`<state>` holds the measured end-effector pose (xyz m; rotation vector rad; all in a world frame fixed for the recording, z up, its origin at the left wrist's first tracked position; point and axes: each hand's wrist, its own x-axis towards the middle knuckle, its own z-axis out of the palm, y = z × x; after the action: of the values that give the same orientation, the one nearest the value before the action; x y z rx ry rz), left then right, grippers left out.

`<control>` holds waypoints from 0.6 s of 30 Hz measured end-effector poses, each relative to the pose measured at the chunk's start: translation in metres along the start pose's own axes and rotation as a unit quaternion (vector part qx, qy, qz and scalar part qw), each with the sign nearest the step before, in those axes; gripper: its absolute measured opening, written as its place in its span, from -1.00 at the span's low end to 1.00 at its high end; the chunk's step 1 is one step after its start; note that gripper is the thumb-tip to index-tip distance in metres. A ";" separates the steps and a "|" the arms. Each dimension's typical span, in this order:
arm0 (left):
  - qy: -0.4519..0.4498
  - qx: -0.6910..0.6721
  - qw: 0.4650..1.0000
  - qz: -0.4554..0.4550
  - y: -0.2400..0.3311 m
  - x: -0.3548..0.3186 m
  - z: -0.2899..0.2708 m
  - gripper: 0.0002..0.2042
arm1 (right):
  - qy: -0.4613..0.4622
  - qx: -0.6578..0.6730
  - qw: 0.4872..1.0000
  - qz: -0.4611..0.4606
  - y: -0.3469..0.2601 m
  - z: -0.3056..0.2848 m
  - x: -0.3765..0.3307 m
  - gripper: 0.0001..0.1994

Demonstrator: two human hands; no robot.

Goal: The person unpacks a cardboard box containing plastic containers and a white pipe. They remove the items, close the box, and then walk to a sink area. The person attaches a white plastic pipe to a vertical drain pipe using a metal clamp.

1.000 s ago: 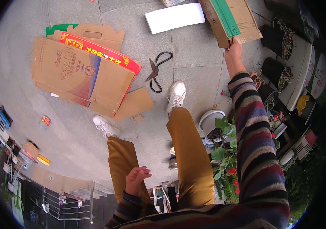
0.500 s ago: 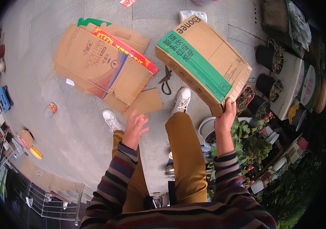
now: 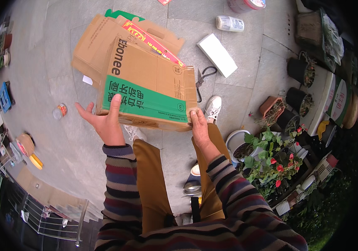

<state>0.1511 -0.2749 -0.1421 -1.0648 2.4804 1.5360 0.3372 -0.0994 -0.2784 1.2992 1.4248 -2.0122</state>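
A brown cardboard box [image 3: 151, 71] with a green band is held up in front of me, slightly tilted, over a stack of flattened cardboard. My right hand [image 3: 202, 131] grips its near right corner, thumb on top. My left hand [image 3: 108, 123] is at the near left corner; its thumb lies over the green band and its other visible fingers spread out past the edge. Behind the held box, partly covered, lie the flattened cardboard [image 3: 89, 52] and a red printed strip [image 3: 154, 44]. Black-handled scissors [image 3: 204, 75] rest on the paving, partly hidden by the box.
A white box [image 3: 217, 55], a white patterned cup [image 3: 230, 24] on its side and a pink tub [image 3: 246, 4] are on the far paving. Potted plants [image 3: 273, 161] line the right side. A small clear jar [image 3: 60, 111] stands left, and a metal rack [image 3: 53, 221] is near left.
The box has swung left and nearer, turning as it went, and uncovers the white box. My left hand has risen to the box's left corner; my right hand keeps its grip.
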 end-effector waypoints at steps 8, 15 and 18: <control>-0.080 0.167 0.935 0.304 -0.021 0.001 -0.001 0.03 | -0.016 -0.146 0.989 -0.033 0.038 0.020 0.023 -0.35; -0.127 0.212 0.894 0.372 -0.071 -0.009 -0.008 0.07 | -0.066 -0.022 0.996 -0.055 -0.125 0.064 0.027 -0.17; -0.148 0.224 0.879 0.394 -0.089 -0.023 -0.008 0.08 | -0.093 -0.028 0.995 -0.036 -0.129 0.087 0.031 -0.11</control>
<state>0.2215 -0.2935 -0.1990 0.2818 2.9403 0.9742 0.1877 -0.1130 -0.2264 1.0223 1.4484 -2.0622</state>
